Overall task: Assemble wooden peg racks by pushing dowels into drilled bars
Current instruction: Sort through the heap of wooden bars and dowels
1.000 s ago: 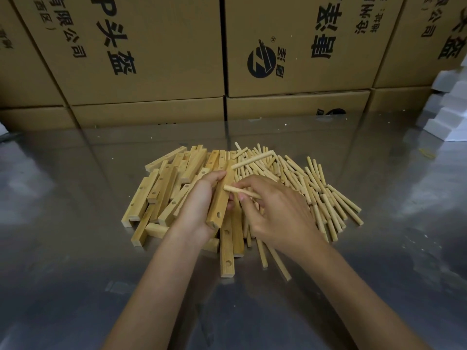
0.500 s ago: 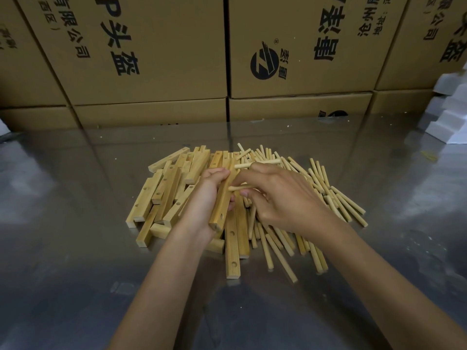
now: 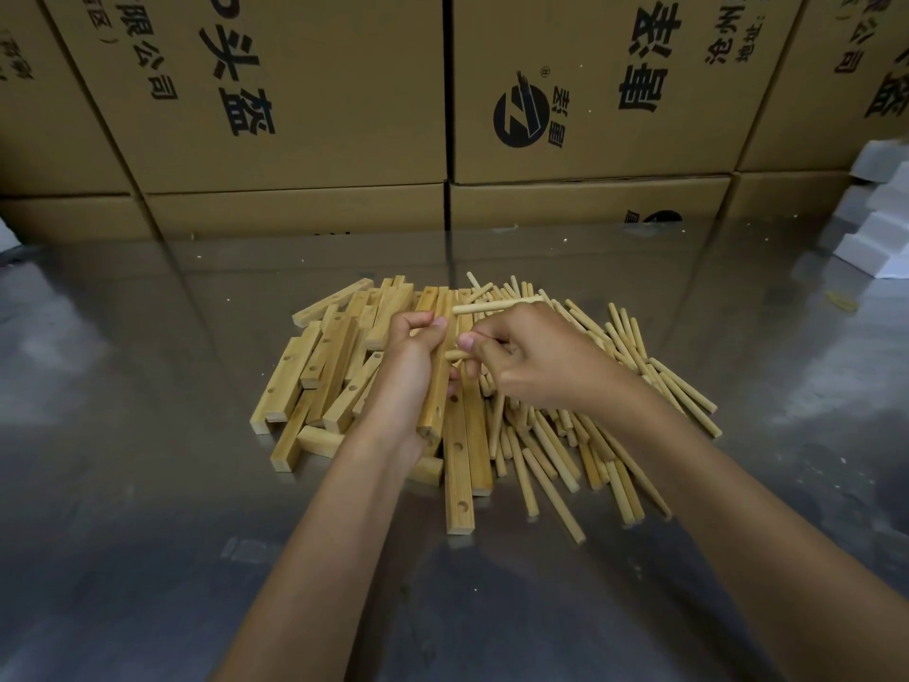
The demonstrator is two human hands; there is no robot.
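since a moment ago the right hand has pushed its dowel in closer, so only a short stub shows between the fingers and the bar. nearest, two bare forearms reach in over the shiny metal table. the left hand is wrapped around the bar, holding it tilted above the heap. the right hand pinches the dowel, its tip at the bar's side. a second dowel juts from the bar higher up. beneath lie drilled bars on the left and loose dowels on the right. cardboard boxes stand behind, white foam blocks at far right.
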